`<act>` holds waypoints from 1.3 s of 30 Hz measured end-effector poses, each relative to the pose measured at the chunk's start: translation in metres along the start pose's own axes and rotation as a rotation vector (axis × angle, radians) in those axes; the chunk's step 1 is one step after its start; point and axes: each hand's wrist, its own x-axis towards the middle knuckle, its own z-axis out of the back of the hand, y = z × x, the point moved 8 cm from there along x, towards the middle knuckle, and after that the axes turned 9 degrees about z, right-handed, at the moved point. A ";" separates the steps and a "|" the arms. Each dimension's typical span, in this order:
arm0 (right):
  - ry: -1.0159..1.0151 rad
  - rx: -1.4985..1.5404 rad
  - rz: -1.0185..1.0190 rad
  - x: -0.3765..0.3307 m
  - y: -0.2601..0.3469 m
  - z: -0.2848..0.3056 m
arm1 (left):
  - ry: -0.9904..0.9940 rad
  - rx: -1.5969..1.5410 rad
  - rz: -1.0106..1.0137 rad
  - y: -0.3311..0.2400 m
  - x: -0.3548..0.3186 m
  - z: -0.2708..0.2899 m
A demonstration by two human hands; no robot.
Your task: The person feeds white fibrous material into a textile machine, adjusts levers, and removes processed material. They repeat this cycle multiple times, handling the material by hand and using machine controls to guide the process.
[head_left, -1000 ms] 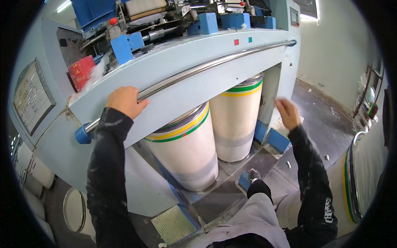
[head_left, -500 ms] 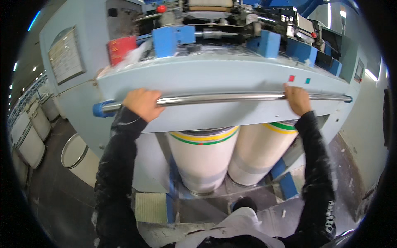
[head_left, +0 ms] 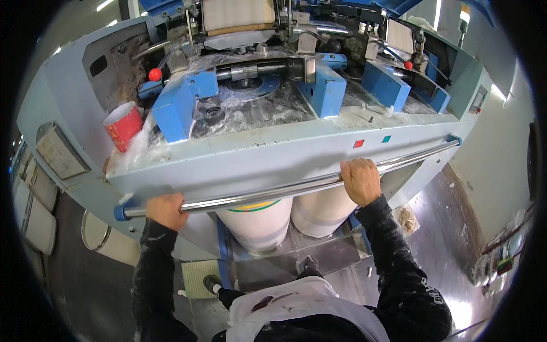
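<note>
A long shiny metal bar point(head_left: 262, 196) runs across the front of a pale grey machine point(head_left: 268, 154), fixed by blue end brackets. Near the bar's left end, my left hand point(head_left: 166, 211) is wrapped round it. Further right, my right hand point(head_left: 360, 181) grips the same bar, below a red button point(head_left: 358, 143) and a green button point(head_left: 386, 139). Under the bar stand two tall white cylindrical cans, one point(head_left: 259, 227) with yellow and green bands at its rim and one point(head_left: 322, 212) beside it. Their tops are hidden behind the machine front.
A red tin point(head_left: 123, 126) with white fluff beside it sits on the machine's left ledge. Blue blocks point(head_left: 175, 111) and metal rollers point(head_left: 244, 72) fill the machine top. Another white can point(head_left: 102, 233) stands on the floor at left. A ribbed step point(head_left: 199, 279) lies near my foot.
My view has shifted upward and tilted, so more of the machine top shows and the bar slants. Both hands still hold the bar. One foot now shows beside the ribbed step.
</note>
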 end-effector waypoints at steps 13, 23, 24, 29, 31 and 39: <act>0.120 0.266 -0.235 0.061 0.032 0.024 | 0.667 -0.098 -0.304 -0.013 0.028 0.010; -0.339 0.226 0.039 0.315 0.052 -0.035 | 0.334 -1.747 0.117 -0.105 0.252 0.046; -0.335 0.175 -0.064 0.327 0.040 -0.048 | 0.223 -1.846 0.226 -0.103 0.279 0.038; -0.242 0.140 -0.169 0.347 0.011 -0.097 | -0.147 -1.786 0.862 -0.075 0.334 -0.009; -0.264 0.095 -0.147 0.348 0.007 -0.105 | -0.109 -1.845 0.905 -0.078 0.346 -0.022; -0.217 0.037 -0.267 0.344 0.000 -0.097 | 0.049 -0.057 0.296 -0.081 0.390 -0.016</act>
